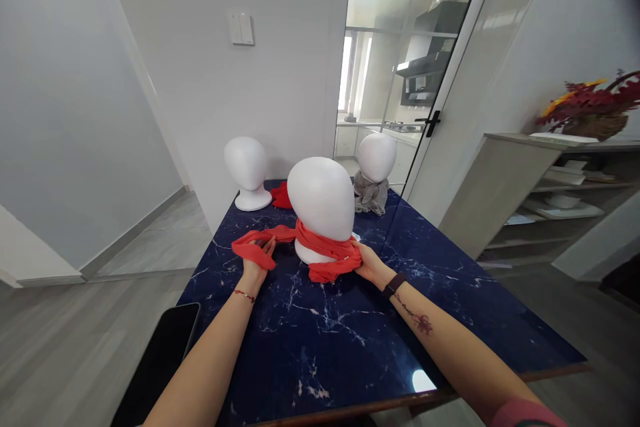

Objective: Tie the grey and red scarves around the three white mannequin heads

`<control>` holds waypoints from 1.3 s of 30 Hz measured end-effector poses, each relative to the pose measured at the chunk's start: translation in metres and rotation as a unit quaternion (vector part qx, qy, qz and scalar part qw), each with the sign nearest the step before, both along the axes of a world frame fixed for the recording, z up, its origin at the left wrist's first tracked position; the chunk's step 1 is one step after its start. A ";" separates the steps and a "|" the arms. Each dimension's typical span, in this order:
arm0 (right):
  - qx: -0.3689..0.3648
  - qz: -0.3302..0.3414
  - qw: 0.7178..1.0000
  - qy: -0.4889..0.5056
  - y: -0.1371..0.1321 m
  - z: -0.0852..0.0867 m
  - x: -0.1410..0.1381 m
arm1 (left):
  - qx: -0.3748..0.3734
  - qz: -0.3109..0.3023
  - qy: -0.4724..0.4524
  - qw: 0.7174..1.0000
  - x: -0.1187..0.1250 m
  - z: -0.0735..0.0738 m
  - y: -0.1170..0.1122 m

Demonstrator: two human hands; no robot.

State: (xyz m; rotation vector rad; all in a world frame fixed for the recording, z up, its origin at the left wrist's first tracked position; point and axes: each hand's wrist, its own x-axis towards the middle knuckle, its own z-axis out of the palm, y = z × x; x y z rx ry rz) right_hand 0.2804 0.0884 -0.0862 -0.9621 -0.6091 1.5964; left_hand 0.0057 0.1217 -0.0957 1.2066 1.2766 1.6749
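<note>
While both our hands hold the red scarf [333, 249], its folds keep us from seeing every finger clearly. Our left hand [260, 260] has the free length gathered around it to the left of the front white head [320, 195], with the cloth crossing the palm and covering part of the fingers. Our right hand [371, 263] is closed on the scarf just beside the neck on the right, and its fingertips are buried in the fabric. The scarf wraps around the neck, a bunched end hanging low in front; how it runs behind the neck we cannot see, and it covers part of the base. Just behind that neck, near our right hand, a sliver of something white [356, 237] shows, too small for us to identify. Farther back on the blue table [295, 347], a red cloth [281, 196] is partly hidden behind the front head, beside the bare head [246, 161] at back left. At back right, the gray scarf [371, 196] hides the lower part of the third head [377, 156]. Our left forearm overlaps the black phone [163, 350], whose lower end the frame cuts off. The flower arrangement [595, 110] is cropped at the right edge.
</note>
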 end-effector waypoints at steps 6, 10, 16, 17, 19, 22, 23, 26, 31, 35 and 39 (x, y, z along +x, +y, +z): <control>-0.016 0.109 0.994 -0.005 -0.011 0.009 -0.003 | 0.043 -0.122 0.105 0.986 0.038 -0.004 -0.025; -0.066 0.184 0.980 -0.023 -0.015 0.015 0.000 | 0.062 -0.176 0.235 0.954 0.045 -0.002 -0.038; -0.026 0.302 0.949 -0.090 -0.023 0.020 0.016 | 0.063 -0.100 0.296 0.948 0.040 -0.004 -0.035; -0.014 0.321 0.941 -0.104 -0.023 0.021 0.020 | 0.061 -0.081 0.303 0.948 0.040 -0.005 -0.033; 0.003 0.343 0.930 -0.133 -0.021 0.022 0.026 | 0.055 -0.050 0.309 0.948 0.041 -0.009 -0.030; 0.017 0.219 0.960 -0.171 -0.013 0.020 0.034 | 0.043 -0.026 0.303 0.952 0.041 -0.013 -0.026; 0.023 0.127 0.976 -0.177 -0.009 0.019 0.036 | 0.040 -0.018 0.299 0.953 0.040 -0.013 -0.024; 0.032 -0.110 0.979 -0.167 0.004 0.017 0.045 | 0.024 0.026 0.283 0.958 0.034 -0.013 -0.022; 0.001 -0.096 0.988 -0.122 0.009 0.022 0.055 | -0.008 0.117 0.275 0.954 0.017 -0.005 -0.022; -0.071 0.075 0.992 -0.075 -0.001 0.024 0.048 | 0.053 0.090 0.325 0.940 0.026 0.007 -0.032; -0.036 0.096 0.982 -0.158 -0.004 0.021 0.045 | 0.120 -0.076 0.329 0.933 0.054 0.006 -0.047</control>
